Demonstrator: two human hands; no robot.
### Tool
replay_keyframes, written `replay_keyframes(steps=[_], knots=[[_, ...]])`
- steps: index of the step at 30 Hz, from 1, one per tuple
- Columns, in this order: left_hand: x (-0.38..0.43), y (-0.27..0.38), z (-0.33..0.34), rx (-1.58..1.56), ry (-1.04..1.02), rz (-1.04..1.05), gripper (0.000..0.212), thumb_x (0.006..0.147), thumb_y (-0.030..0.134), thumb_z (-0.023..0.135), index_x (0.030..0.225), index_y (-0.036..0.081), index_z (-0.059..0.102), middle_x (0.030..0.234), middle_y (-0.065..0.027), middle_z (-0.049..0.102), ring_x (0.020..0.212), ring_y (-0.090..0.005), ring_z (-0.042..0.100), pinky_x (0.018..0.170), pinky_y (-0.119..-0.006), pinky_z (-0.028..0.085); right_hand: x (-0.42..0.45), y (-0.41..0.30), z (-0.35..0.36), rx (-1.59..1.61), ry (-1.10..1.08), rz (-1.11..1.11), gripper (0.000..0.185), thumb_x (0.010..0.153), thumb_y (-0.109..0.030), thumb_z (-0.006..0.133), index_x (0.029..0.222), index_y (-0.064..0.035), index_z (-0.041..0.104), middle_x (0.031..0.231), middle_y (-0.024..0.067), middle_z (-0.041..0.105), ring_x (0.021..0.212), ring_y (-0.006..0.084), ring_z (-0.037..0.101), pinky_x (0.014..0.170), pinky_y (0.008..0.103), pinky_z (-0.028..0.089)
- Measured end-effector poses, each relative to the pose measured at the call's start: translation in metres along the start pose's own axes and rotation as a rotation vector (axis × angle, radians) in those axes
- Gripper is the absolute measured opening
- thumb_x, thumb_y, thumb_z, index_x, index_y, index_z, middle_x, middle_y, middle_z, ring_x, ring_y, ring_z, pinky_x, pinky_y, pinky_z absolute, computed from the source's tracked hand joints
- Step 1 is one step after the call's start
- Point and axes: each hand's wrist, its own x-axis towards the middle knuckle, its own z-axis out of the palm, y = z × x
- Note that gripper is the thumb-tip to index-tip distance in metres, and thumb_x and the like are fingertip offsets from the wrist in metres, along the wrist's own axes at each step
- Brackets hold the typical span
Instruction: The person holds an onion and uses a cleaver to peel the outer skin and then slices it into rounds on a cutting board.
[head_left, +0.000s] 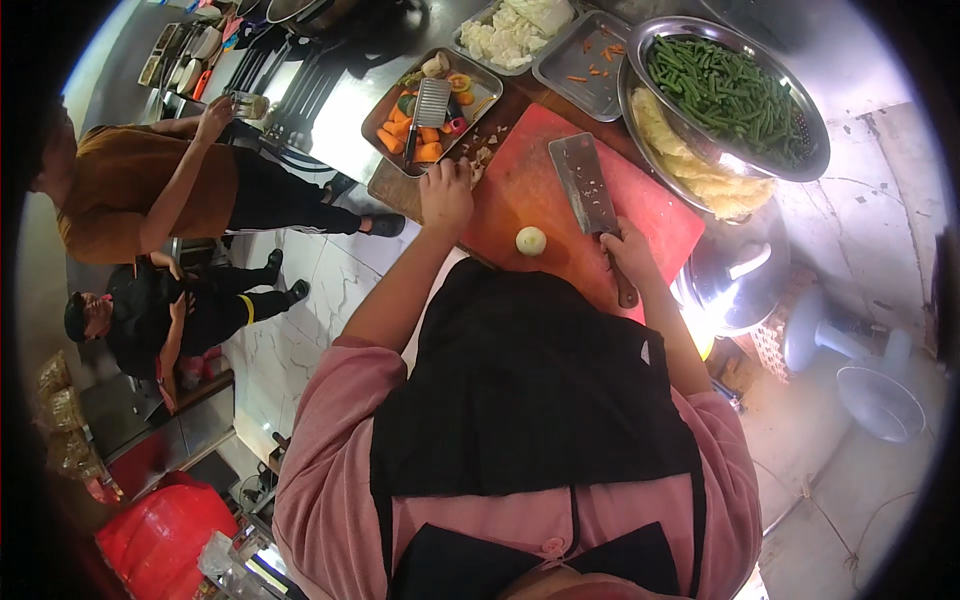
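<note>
My right hand (628, 251) grips the handle of a cleaver (583, 184), whose broad blade, flecked with white bits, lies over a red cutting board (517, 172). A round, pale peeled onion (530, 241) rests on the board's near part, left of the cleaver. My left hand (448, 196) is at the board's left edge, by the near rim of a metal tray (375, 120) and some papery peelings (481, 159); whether its fingers hold anything is hidden. In that tray are orange carrot pieces (429, 152) and a crinkle cutter (432, 103) with a dark handle.
Behind the board stand a tray of cut cabbage (510, 34) and a metal tray (562, 67) with carrot scraps. At right, a colander of cut green beans (724, 97) sits over a bowl of yellowish food (675, 154). Two people (150, 180) (142, 319) stand at left.
</note>
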Motion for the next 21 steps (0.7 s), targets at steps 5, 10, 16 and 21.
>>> replay_keyframes(steps=[5, 10, 16, 21], knots=[[-0.007, 0.001, -0.005, 0.03, 0.0, 0.329, 0.041, 0.079, 0.014, 0.053, 0.119, 0.013, 0.057, 0.103, -0.0077, 0.052, 0.101, -0.026, 0.051, 0.081, -0.04, 0.04, -0.002, -0.006, -0.003, -0.031, -0.001, -0.015, 0.019, 0.086, -0.009, 0.057, 0.102, 0.0014, 0.054, 0.075, 0.0085, 0.057, 0.06, 0.0177, 0.057, 0.053, 0.031, 0.046], [-0.012, -0.006, 0.001, -0.262, 0.053, -0.164, 0.025, 0.081, 0.014, 0.052, 0.102, 0.004, 0.061, 0.097, -0.013, 0.057, 0.094, -0.0325, 0.054, 0.078, -0.044, 0.042, 0.017, 0.02, -0.008, -0.339, -0.016, -0.161, 0.033, 0.087, -0.018, 0.055, 0.113, 0.0034, 0.055, 0.093, 0.0166, 0.064, 0.088, 0.0277, 0.061, 0.079, 0.0371, 0.048], [-0.027, 0.01, -0.001, -0.357, -0.15, -0.098, 0.023, 0.085, 0.022, 0.054, 0.094, 0.004, 0.067, 0.1, -0.0165, 0.057, 0.094, -0.0333, 0.055, 0.08, -0.048, 0.043, 0.044, 0.06, -0.023, -0.193, -0.017, -0.143, 0.04, 0.084, -0.017, 0.054, 0.118, 0.0037, 0.055, 0.106, 0.0208, 0.063, 0.1, 0.0341, 0.059, 0.087, 0.0414, 0.045], [-0.062, 0.019, 0.046, -0.32, -0.122, -0.003, 0.028, 0.08, 0.018, 0.054, 0.1, 0.008, 0.07, 0.113, -0.0094, 0.056, 0.109, -0.0274, 0.05, 0.09, -0.04, 0.042, 0.052, 0.051, -0.023, -0.348, -0.064, -0.29, 0.039, 0.087, -0.017, 0.052, 0.118, 0.0057, 0.052, 0.104, 0.0237, 0.061, 0.093, 0.0322, 0.058, 0.081, 0.0382, 0.047]])
